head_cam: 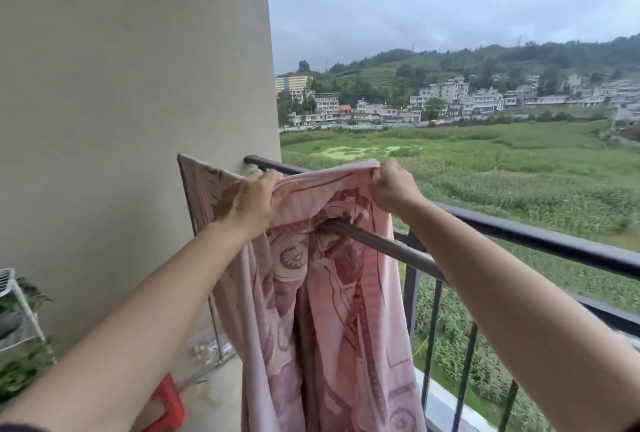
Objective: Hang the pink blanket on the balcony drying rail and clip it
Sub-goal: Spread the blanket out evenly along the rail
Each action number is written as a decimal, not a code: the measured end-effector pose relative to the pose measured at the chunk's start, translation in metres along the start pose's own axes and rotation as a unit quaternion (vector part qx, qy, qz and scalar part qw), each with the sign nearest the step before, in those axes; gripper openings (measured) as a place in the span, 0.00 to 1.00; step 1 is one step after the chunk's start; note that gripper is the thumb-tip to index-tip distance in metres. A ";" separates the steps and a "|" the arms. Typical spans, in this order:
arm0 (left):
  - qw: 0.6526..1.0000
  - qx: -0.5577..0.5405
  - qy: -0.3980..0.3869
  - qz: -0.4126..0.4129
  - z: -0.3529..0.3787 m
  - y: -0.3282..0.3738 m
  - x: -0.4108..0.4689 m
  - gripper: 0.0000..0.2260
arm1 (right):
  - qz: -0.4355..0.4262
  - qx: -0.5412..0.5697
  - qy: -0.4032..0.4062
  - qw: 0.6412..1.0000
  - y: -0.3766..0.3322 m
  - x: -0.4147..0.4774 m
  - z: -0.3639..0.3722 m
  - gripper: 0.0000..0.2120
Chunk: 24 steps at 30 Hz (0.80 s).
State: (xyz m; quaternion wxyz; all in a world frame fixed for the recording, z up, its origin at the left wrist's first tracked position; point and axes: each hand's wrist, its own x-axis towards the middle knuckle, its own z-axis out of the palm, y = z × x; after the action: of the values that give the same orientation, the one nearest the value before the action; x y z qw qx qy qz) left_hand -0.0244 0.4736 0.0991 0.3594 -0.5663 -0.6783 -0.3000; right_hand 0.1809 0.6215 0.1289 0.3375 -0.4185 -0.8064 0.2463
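Gripping pink blanket (329, 310): left hand (247, 201), right hand (393, 186), fingers (380, 189) curled | drying rail (381, 244) partly hidden beneath

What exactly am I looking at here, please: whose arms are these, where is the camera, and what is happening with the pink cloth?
There is no machine here. A person is working with bare hands, and the single picture comes from a wide-angle camera worn on their head. It looks forward and down, so both arms reach in from below. The left hand and the right hand each grip the upper edge of a pink blanket, which hangs down over a grey drying rail. Behind it runs the dark balcony railing, with a plain wall on the left and green fields beyond. A red plastic item sits on the floor. No clip is visible.
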 end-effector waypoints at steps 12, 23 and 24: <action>0.937 0.244 -0.007 -0.251 0.031 -0.138 0.040 0.10 | -0.353 -0.166 0.023 0.921 -0.044 0.129 0.110 0.27; 0.941 0.111 -0.034 -0.318 0.103 -0.111 -0.020 0.15 | -0.223 -0.271 -0.252 0.902 -0.036 0.146 0.185 0.21; 0.960 0.054 0.034 -0.272 0.107 -0.096 -0.026 0.17 | -0.199 -0.279 -0.238 0.909 -0.035 0.146 0.185 0.21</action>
State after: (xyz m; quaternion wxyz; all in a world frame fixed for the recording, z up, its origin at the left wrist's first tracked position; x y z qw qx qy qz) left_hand -0.1320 0.5290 0.0174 0.3169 -0.3294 -0.8092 -0.3691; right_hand -0.0379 0.7048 0.0816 0.0465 -0.2552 -0.9653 0.0310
